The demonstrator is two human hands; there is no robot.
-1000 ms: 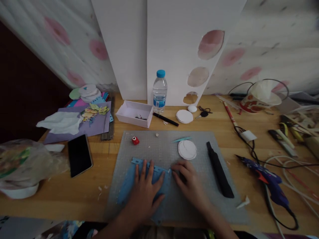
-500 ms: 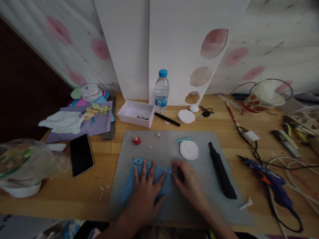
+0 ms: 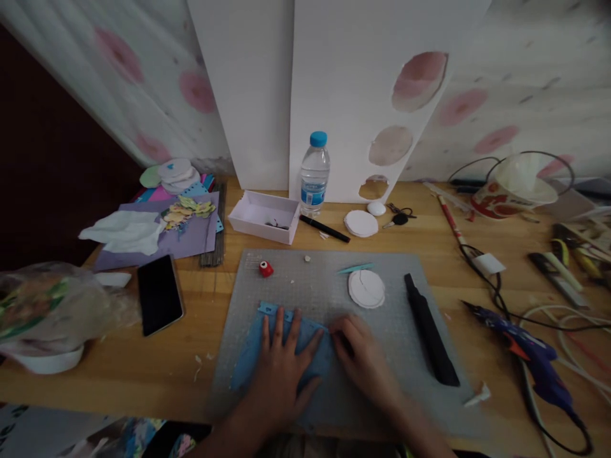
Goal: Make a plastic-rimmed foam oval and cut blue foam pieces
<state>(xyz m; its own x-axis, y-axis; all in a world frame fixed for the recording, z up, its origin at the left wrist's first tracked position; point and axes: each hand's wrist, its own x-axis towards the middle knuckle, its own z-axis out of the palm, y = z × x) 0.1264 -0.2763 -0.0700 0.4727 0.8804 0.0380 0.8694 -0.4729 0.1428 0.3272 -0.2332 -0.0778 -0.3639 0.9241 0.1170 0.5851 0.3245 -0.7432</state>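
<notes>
Pressing flat: left hand (image 3: 281, 375) lies palm-down, fingers spread, on the blue sheet (image 3: 248, 359), not gripping anything, just pinning it. Sheet sits on the grey cutting mat (image 3: 324, 292) at the near edge of the table (image 3: 200, 299), toward the mat's near-left part, long axis running left-right and tilted slightly, its punched top edge facing the far side.

Right hand (image 3: 363, 356) is just beside the sheet's right end, fingers curled at the sheet's far-right corner. Looks like it pinches something small and dark there, but the view is blurred and I cannot tell whether it actually holds anything.

Key relation: sheet lies directly under the left hand and immediately left of the right hand; both are touching or nearly touching it, left one fully on top.

Nearby on the mat: white disc (image 3: 366, 288) beyond the right hand, black folded umbrella (image 3: 432, 331) along the mat's right edge, small red punch (image 3: 266, 269) near the far-left corner. Phone (image 3: 160, 294) off the mat to the left, glue gun (image 3: 529, 356) off to the right.
</notes>
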